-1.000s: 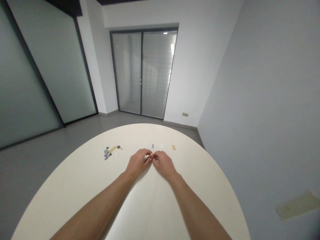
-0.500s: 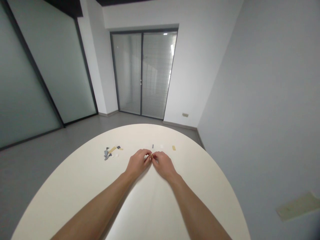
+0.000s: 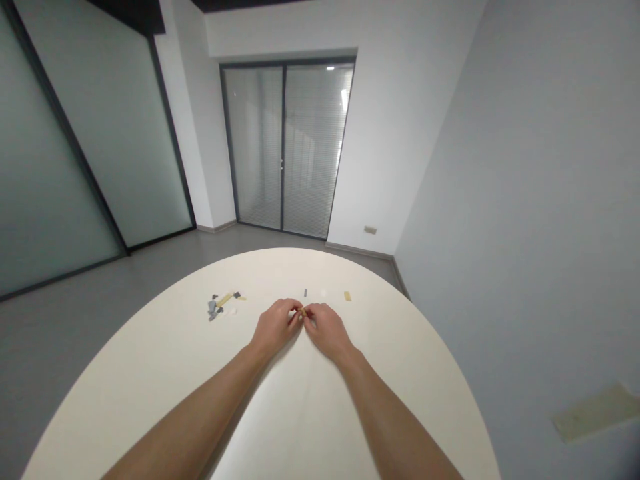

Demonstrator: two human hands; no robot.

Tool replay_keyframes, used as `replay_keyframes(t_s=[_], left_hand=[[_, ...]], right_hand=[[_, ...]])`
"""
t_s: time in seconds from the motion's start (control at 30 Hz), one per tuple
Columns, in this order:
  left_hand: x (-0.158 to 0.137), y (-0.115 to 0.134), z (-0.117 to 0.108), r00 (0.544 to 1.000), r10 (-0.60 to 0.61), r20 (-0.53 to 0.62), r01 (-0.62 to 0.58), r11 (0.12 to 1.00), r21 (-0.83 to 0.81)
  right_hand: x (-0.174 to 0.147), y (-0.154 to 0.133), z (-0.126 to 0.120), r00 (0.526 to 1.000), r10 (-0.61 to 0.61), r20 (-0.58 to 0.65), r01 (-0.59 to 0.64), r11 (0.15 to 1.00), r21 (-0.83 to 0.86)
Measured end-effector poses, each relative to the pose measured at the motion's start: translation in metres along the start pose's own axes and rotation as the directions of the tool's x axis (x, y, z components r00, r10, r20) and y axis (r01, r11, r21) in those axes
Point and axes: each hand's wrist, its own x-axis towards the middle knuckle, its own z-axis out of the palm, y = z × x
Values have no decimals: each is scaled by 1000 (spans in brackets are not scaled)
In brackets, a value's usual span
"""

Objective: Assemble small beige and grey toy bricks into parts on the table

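My left hand [image 3: 276, 327] and my right hand [image 3: 326, 327] meet fingertip to fingertip above the middle of the white round table [image 3: 380, 400]. Between their pinched fingers is a small tan piece [image 3: 303, 311], mostly covered by the fingers; its exact kind is too small to make out. Just beyond the hands lies a small grey strip [image 3: 305, 293]. A faint white piece [image 3: 323, 293] rests to its right, and farther right is a flat yellow piece [image 3: 347, 296].
Left of my hands, a loose cluster holds several grey pieces [image 3: 213, 307], a long yellow bar [image 3: 225, 300], dark pieces [image 3: 237, 295] and pale bits [image 3: 233, 311]. The table's curved far edge [image 3: 287, 249] lies beyond. A grey wall stands to the right.
Both hands stay in the same place, fingertips together around the small tan piece. The pieces on the table have not visibly moved.
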Motion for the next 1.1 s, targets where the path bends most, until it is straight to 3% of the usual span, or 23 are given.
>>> replay_keyframes(t_s=[0.87,1.1], left_hand=[[-1,2,-1,1000,-17,-16,17,1000,17],[0,-1,1,999,20,-42,-19,1000,22]], right_hand=[[0,1,0,1000,1,-22,0,1000,18],[1,0,-1,997,-13,-81,16,999,37]])
